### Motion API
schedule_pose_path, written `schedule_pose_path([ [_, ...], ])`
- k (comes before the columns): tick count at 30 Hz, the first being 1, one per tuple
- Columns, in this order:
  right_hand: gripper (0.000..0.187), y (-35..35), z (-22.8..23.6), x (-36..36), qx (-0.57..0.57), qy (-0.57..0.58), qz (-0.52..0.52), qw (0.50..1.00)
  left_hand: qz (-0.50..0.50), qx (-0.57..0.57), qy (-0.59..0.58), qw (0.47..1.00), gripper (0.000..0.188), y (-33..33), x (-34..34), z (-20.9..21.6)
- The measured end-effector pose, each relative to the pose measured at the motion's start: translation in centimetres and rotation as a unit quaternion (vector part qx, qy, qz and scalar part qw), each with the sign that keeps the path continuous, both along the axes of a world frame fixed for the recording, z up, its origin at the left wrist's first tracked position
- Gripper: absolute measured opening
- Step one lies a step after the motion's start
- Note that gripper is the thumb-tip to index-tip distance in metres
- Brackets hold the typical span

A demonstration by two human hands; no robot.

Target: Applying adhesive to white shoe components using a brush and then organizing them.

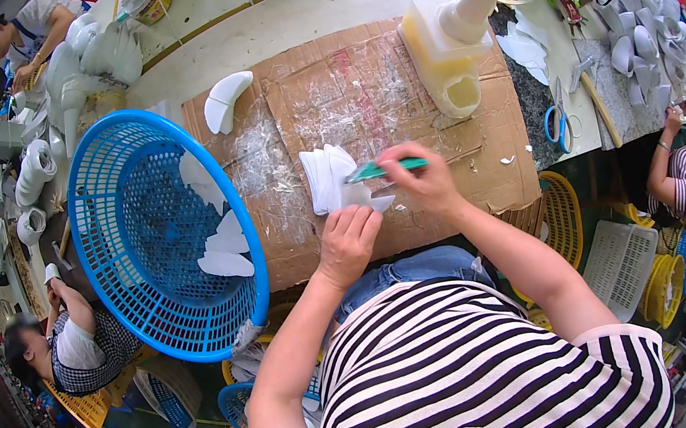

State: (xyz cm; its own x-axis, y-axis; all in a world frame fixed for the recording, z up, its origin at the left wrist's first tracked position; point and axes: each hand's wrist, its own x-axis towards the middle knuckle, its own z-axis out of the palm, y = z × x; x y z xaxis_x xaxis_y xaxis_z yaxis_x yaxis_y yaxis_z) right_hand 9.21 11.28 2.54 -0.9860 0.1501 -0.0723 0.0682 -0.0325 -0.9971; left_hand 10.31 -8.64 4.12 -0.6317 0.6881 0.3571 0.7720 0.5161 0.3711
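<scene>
My right hand (421, 178) grips a slim green-handled tool (385, 168) whose tip points left over the white pieces; motion blurs it, so I cannot tell a brush from a pen. Close by, my left hand (350, 244) has its fingers pressed together on the lower edge of a white cut piece (356, 197). Just beyond lies a fanned stack of curved white pieces (325, 170). Everything rests on a worn, white-stained cardboard sheet (436, 176). At its far left is a pair of white curved pieces (228, 102).
A large blue basket (250, 229) with several white pieces stands left of the cardboard. A translucent bottle (433, 45) of yellowish liquid is at the far right. Blue-handled scissors (558, 128) lie beyond the cardboard's right edge. Co-workers sit at both sides and at the far left.
</scene>
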Motion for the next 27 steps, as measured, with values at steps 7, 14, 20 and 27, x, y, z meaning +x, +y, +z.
schedule_pose_path([
  [7,0.011,-0.5,-1.0,-1.9,0.171,0.098,0.018,0.980,0.037,0.020,-0.012,0.999,0.019,-1.6,-0.5,1.5],
  [14,0.012,-0.7,0.8,-1.7,-0.085,-0.094,0.077,0.989,0.045,0.038,0.002,0.998,0.015,-1.9,-1.6,0.6],
  [20,0.011,0.0,-1.4,-2.6,0.120,0.031,0.097,0.988,0.023,0.066,0.013,0.997,0.019,-1.8,-2.7,2.6],
  [27,0.015,3.0,0.3,0.2,-0.032,-0.002,-0.096,0.995,0.328,0.369,-0.017,0.869,0.020,-8.8,-4.7,9.9],
])
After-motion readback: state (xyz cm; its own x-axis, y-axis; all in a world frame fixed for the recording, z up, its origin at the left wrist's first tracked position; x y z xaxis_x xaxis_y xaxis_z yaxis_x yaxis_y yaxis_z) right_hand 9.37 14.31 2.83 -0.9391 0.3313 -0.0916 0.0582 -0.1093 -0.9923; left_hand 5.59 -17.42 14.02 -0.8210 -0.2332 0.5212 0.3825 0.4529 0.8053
